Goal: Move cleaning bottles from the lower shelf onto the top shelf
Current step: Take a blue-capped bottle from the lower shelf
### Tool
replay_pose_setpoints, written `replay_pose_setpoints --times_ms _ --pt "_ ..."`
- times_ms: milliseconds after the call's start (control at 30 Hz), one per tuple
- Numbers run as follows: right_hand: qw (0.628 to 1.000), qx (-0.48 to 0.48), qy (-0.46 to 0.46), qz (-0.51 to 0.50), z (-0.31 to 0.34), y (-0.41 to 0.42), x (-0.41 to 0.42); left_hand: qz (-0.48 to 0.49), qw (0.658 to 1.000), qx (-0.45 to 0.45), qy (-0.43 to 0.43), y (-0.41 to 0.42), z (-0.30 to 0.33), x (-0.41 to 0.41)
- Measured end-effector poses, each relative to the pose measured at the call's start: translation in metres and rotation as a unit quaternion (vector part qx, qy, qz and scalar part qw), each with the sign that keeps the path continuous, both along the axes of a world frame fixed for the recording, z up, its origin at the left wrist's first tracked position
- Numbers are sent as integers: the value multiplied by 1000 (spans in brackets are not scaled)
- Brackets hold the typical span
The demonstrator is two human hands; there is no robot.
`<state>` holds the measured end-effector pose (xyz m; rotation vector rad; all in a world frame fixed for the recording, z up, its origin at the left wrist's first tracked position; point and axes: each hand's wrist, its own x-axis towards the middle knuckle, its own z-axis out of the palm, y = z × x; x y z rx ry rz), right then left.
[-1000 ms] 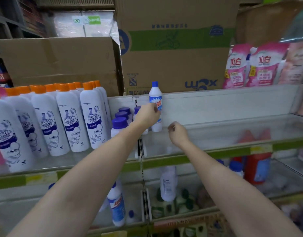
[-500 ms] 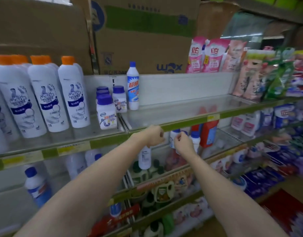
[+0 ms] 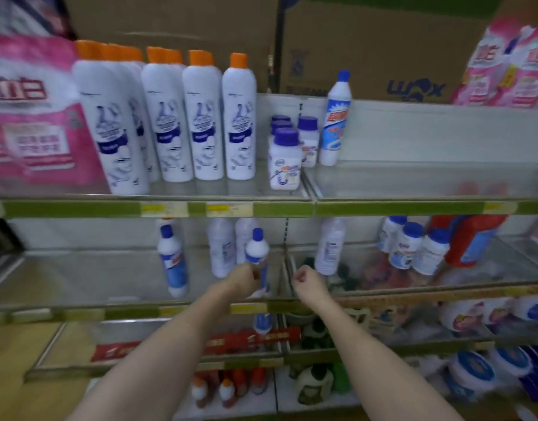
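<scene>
Down on the lower shelf (image 3: 79, 305), near the front edge beside the divider, stood the blue-capped bottle (image 3: 257, 250) that the left hand (image 3: 242, 281) had reached. The fingers looked curled round its lower body, though blur kept me from saying how firm the hold was. A second blue-capped bottle (image 3: 172, 259) stood well to its left, and two plain white bottles (image 3: 222, 247) stood just behind. The right hand (image 3: 307, 279) hung just right of the divider, fingers curled on nothing. One matching bottle (image 3: 334, 117) already stood at the back of the top shelf (image 3: 413, 208), beside the purple-capped jars (image 3: 284, 159).

The risk, as I judged it, was a lift straight up: the cap could knock the underside of the top shelf's front edge, or a loose low hold could let the bottle tip backwards into the white ones behind.
</scene>
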<state>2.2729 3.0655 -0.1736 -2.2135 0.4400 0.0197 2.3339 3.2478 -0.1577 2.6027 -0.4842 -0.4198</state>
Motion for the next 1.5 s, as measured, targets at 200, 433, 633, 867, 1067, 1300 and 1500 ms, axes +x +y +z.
replay_pose_setpoints --times_ms 200,433,633,867,1067,1300,1500 --pt "998 25 17 50 -3 59 26 94 995 -32 -10 64 -11 0" --pt "996 87 -31 -10 28 80 61 95 994 -55 -11 85 -9 1" --pt "999 24 -15 22 28 95 61 94 993 -66 -18 97 -5 2" --pt "990 92 -106 -16 15 95 32 77 995 -57 30 99 -16 -8" --pt "928 298 -160 -156 32 55 11 16 989 -131 70 66 -9 -21" --pt "864 416 -161 -234 52 23 -19 -97 944 -224 221 17 1 -33" --pt "831 523 -121 -145 60 11 -31 -85 950 -235 185 -10 -4 -49"
